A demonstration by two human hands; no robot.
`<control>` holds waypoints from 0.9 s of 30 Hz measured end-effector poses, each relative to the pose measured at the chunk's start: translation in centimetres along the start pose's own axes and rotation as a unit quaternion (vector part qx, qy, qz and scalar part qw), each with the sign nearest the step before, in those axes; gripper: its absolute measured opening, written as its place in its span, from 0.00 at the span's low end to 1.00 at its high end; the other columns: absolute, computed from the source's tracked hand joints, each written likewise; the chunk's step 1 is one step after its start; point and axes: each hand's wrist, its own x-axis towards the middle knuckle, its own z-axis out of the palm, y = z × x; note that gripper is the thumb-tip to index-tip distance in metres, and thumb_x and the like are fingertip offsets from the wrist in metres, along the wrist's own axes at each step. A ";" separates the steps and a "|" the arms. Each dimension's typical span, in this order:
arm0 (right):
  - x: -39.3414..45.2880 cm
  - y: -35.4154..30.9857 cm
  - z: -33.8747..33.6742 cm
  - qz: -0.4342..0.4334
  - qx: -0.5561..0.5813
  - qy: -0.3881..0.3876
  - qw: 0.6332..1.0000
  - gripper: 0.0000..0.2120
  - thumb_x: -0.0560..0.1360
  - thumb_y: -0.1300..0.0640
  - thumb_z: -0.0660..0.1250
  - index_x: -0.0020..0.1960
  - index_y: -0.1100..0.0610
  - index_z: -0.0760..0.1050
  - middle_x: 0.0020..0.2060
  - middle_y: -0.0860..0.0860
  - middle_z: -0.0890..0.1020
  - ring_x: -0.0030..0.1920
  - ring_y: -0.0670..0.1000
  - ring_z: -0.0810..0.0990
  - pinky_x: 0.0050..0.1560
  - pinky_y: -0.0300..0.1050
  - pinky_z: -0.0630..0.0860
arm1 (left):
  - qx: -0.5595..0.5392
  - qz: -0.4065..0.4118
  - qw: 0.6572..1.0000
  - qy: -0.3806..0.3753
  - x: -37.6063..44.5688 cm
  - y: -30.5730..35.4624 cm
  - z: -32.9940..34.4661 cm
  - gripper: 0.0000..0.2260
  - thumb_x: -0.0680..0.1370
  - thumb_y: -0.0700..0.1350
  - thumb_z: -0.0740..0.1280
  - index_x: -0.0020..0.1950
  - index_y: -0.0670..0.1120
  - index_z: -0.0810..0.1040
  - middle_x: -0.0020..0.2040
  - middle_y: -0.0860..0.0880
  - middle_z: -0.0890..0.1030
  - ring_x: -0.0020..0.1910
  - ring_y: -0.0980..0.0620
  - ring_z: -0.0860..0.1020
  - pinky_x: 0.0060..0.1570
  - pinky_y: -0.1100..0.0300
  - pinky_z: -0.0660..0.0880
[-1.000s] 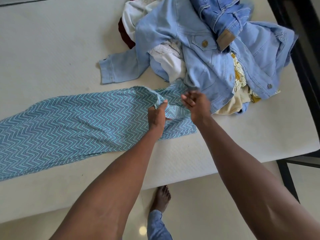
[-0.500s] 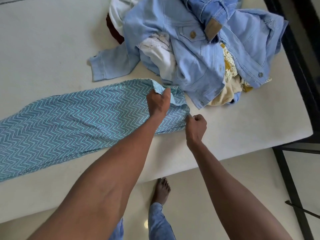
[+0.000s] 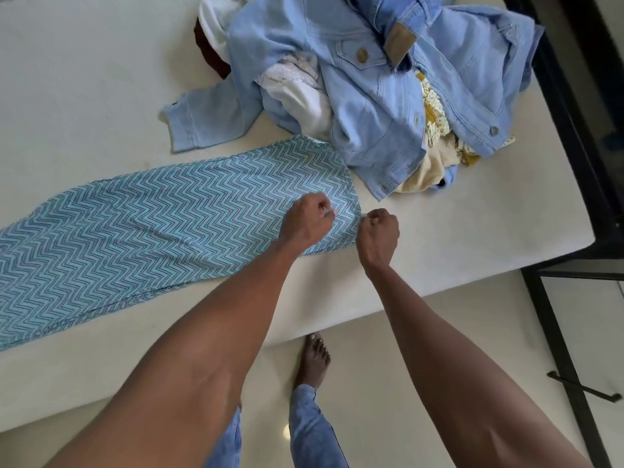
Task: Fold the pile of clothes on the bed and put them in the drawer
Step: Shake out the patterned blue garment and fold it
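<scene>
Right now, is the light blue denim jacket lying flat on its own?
No, the light blue denim jacket lies crumpled in a heap over white and yellow clothes.

I see a teal-and-white zigzag-patterned garment (image 3: 162, 228) on a cream-white bed (image 3: 74, 96), a pale blue denim jacket (image 3: 371, 106), white and yellow-patterned clothes, and a black bed frame (image 3: 574, 130)

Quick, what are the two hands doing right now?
Left hand: fingers curled, pinching the blue zigzag cloth.
Right hand: fingers curled, pinching the same cloth at its right edge.
</scene>
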 end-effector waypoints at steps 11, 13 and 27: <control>-0.6 0.8 -0.3 -0.043 -0.119 -0.044 0.991 0.26 0.71 0.43 0.72 0.58 0.61 0.73 0.56 0.57 0.73 0.57 0.59 0.74 0.57 0.52 0.71 | 0.065 0.098 0.989 -0.085 -3.2 -1.5 3.3 0.03 0.78 0.40 0.68 0.44 0.44 0.79 0.45 0.48 0.78 0.48 0.47 0.77 0.42 0.60 0.70; 0.1 -1.0 -0.2 -0.068 -0.129 -0.067 0.987 0.29 0.70 0.43 0.74 0.61 0.61 0.70 0.57 0.57 0.74 0.57 0.58 0.74 0.56 0.52 0.72 | -0.063 0.008 0.995 -0.082 -2.8 -1.2 2.3 0.07 0.78 0.46 0.68 0.43 0.45 0.79 0.42 0.49 0.79 0.42 0.51 0.78 0.38 0.60 0.71; -3.9 -9.4 1.9 -0.166 -0.040 -0.199 0.965 0.04 0.71 0.62 0.66 0.43 0.62 0.78 0.36 0.52 0.81 0.35 0.51 0.77 0.34 0.42 0.68 | -0.501 -0.198 0.826 -0.166 -1.6 -1.1 -7.5 0.19 0.77 0.63 0.64 0.53 0.49 0.82 0.48 0.48 0.83 0.48 0.49 0.80 0.49 0.50 0.79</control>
